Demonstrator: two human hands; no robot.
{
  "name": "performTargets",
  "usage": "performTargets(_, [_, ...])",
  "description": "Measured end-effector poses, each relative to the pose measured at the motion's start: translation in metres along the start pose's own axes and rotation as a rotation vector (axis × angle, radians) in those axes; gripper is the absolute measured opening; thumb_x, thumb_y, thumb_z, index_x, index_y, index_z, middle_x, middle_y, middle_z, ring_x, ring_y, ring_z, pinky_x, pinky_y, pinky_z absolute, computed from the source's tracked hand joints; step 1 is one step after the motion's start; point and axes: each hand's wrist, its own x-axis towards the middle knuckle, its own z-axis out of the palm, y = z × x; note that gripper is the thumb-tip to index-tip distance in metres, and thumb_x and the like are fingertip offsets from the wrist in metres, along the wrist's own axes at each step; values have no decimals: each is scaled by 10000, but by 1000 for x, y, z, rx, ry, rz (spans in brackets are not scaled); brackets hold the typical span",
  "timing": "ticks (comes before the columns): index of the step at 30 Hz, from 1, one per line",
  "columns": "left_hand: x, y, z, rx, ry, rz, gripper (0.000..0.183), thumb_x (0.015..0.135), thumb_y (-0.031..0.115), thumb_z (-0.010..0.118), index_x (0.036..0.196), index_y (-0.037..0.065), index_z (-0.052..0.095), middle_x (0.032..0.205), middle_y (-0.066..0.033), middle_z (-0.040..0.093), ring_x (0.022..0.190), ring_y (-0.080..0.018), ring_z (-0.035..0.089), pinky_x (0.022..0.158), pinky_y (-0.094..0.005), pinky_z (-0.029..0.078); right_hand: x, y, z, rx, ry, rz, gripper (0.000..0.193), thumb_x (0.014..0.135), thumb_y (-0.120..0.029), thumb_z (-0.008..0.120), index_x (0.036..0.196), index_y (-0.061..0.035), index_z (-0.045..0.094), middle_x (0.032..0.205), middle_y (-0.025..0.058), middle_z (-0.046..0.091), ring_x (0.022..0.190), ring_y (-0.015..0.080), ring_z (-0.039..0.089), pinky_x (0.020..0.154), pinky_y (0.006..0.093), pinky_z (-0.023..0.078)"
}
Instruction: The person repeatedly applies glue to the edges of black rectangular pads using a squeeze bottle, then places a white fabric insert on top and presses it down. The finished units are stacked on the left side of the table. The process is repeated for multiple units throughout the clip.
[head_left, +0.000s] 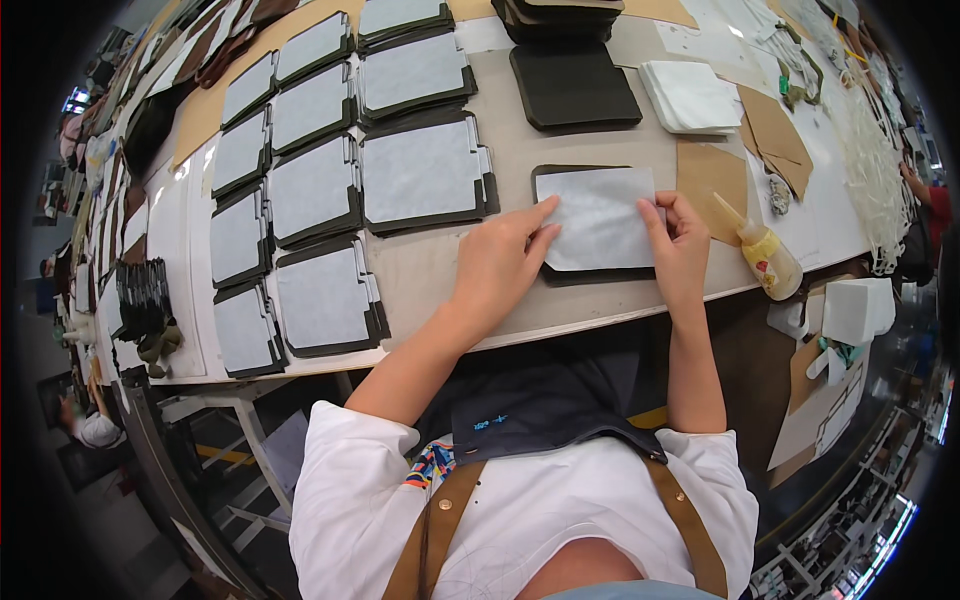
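Note:
A thin white sheet lies over a dark rectangular panel near the table's front edge. The panel's dark border shows along the top, left and bottom. At the sheet's left edge, my left hand grips it between thumb and forefinger. My right hand pinches the upper right edge, thumb on top and the other fingers curled. Behind them lies a stack of dark panels, and to its right a pile of white sheets.
Rows of dark panels topped with white sheets cover the table's left half. Brown card lies right of my right hand, beside a yellow glue bottle with a pointed nozzle. A taller dark stack stands at the back. White cords hang at the far right.

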Motion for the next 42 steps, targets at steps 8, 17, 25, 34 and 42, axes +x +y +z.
performTargets(8, [0, 0, 1, 14, -13, -22, 357, 916, 182, 719, 1255, 70, 706, 774, -134, 681, 618, -232, 600, 621, -341, 489, 0, 1, 0, -35, -7, -1, 156, 948, -116, 702, 918, 14, 620, 657, -41, 455, 613, 48, 344, 550, 236, 284])
performTargets(17, [1, 1, 4, 46, -18, -46, 350, 907, 179, 729, 1240, 70, 714, 751, -119, 679, 599, -220, 602, 606, -334, 486, -1, -2, -2, -230, 31, -78, 168, 923, -108, 714, 1053, -13, 666, 645, 12, 445, 575, 99, 393, 543, 265, 347])
performTargets(25, [2, 1, 5, 49, -29, -51, 358, 903, 178, 731, 1246, 77, 714, 724, -93, 667, 581, -198, 588, 593, -322, 479, 0, -2, -2, -559, 45, -403, 253, 879, -102, 729, 1129, -97, 696, 730, 78, 587, 670, 259, 565, 654, 388, 461])
performTargets(34, [1, 0, 7, 60, -13, -19, 379, 894, 175, 740, 1259, 78, 708, 732, -88, 677, 579, -197, 588, 590, -322, 480, 0, 5, -3, -602, -2, -414, 205, 869, -100, 720, 1071, -81, 697, 778, 86, 621, 751, 286, 603, 705, 409, 474])
performTargets(42, [1, 2, 4, 77, -30, -31, 378, 891, 171, 739, 1256, 76, 709, 718, -88, 666, 580, -207, 589, 591, -328, 480, 0, 4, -4, -607, -12, -390, 197, 868, -108, 723, 1058, -61, 700, 799, 98, 648, 778, 294, 622, 721, 415, 483])
